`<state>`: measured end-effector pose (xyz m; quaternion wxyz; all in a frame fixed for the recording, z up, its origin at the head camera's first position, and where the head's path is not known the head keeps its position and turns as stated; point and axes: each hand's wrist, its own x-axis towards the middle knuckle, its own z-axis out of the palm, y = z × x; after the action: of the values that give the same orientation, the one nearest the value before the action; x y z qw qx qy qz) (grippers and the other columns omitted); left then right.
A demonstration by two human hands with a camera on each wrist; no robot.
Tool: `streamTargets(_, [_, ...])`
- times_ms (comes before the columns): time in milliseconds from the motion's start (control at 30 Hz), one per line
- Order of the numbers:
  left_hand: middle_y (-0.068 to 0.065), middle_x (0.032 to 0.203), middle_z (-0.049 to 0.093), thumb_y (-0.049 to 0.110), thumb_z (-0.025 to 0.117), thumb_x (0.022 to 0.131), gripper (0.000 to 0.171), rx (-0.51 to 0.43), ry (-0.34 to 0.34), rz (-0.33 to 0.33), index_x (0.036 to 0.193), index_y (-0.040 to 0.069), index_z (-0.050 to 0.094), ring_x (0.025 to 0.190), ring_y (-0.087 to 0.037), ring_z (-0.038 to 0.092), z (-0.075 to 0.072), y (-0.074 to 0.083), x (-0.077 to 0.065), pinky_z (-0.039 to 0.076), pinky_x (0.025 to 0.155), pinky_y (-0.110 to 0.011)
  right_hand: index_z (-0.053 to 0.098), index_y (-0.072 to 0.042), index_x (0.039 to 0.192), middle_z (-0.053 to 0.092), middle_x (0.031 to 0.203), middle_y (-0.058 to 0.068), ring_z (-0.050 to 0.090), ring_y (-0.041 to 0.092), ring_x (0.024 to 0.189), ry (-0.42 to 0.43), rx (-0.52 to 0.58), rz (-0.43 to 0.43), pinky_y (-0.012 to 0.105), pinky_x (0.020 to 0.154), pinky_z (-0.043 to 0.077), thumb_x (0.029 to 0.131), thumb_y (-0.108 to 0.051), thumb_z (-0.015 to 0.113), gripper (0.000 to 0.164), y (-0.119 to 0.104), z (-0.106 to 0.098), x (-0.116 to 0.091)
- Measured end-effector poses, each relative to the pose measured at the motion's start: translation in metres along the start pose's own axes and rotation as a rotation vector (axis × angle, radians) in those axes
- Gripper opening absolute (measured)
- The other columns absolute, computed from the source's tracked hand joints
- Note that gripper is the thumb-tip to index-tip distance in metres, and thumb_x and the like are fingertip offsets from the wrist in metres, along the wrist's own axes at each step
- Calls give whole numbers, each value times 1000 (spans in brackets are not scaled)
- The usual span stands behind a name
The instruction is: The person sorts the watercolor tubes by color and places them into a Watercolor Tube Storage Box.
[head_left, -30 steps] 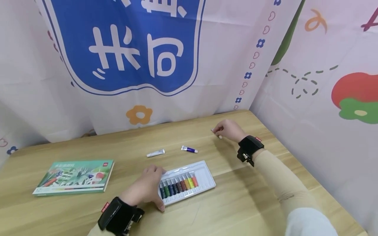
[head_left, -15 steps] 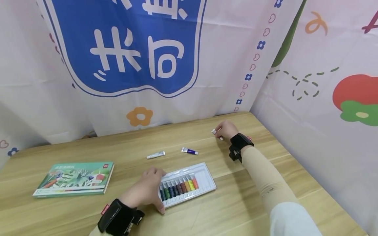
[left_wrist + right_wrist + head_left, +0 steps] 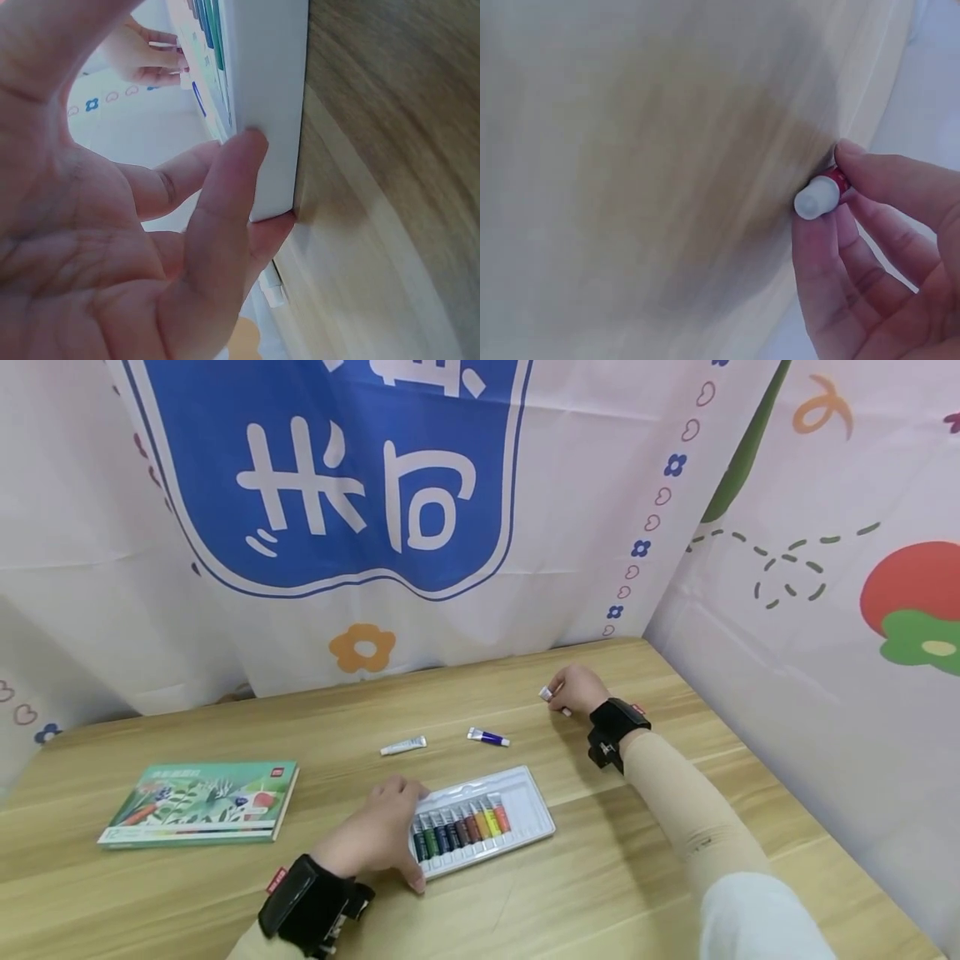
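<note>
My left hand (image 3: 382, 831) spans the left end of a white plastic tray (image 3: 531, 806), thumb at the near edge and fingers at the far side. In the left wrist view fingertips (image 3: 251, 146) press the tray's white end wall (image 3: 274, 97). Several coloured paint tubes (image 3: 461, 828) lie side by side in the tray, with a bare stretch at its right. At the back right, my right hand (image 3: 579, 689) pinches a small red paint tube (image 3: 835, 178) between thumb and fingers. Its white cap (image 3: 816, 199) faces the right wrist camera, and most of the tube is hidden by the fingers.
Behind the tray lie a whitish paint tube (image 3: 403, 746) and a purple one (image 3: 489, 737). A green illustrated box (image 3: 198, 806) rests at the left of the wooden table (image 3: 600, 910). Printed cloth (image 3: 570, 527) hangs along the back and right edges.
My right wrist has swung slightly left and turned, so more of the pinched tube's end shows. The left hand stays on the tray. The head view has shifted a little.
</note>
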<state>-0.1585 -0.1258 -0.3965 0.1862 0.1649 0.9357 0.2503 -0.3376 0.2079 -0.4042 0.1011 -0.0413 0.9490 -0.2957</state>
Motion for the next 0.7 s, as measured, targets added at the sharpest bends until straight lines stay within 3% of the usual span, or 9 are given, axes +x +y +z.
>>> streamTargets(167, [-29,137,49,22,104,37,116,-2,4,11,138,-6,53,126,-49,45,0,1,-1,42,104,-67,70,3,96,70,81,8,60,12,61,-41,24,-29,22,57,50,81,2,80,18,1,4,-11])
streamTargets(467, [-28,136,49,21,104,38,115,-11,-34,-9,137,-7,52,124,-47,46,5,-1,-4,42,105,-66,60,2,127,66,94,13,67,19,71,-181,213,-85,30,64,61,87,3,76,43,-17,21,-51])
streamTargets(700, [-29,137,48,23,104,40,116,21,-21,21,138,-7,51,124,-47,45,0,1,2,41,106,-66,62,-1,120,67,101,13,68,22,81,-251,324,-196,40,70,62,87,3,77,36,-40,28,-83])
